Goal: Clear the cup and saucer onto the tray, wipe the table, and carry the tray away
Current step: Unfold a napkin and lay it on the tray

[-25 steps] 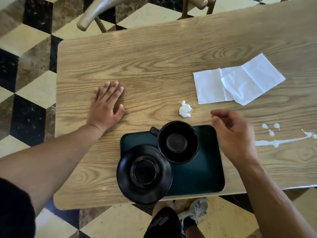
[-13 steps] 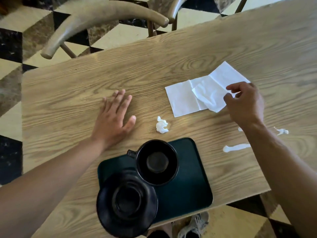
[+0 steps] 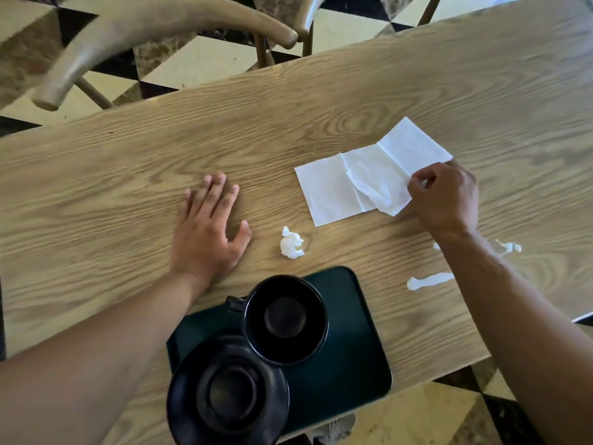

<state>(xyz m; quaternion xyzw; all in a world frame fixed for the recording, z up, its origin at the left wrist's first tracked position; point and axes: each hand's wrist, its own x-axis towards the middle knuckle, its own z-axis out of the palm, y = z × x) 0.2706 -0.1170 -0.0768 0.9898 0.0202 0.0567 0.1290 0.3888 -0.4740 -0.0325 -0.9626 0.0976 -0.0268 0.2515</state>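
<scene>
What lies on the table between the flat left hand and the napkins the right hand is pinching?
Head view: only a small crumpled white wad between left hand and napkins; otherwise bare wood.

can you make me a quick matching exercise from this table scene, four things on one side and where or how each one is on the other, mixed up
Things:
1. cup
2. left hand
3. right hand
4. white spill

States:
A. pinching the edge of the napkin
B. streaked on the bare table, right of the tray
C. standing on the tray, beside the saucer
D. flat on the wood, palm down

Pairs: 1-C, 2-D, 3-A, 4-B
</scene>
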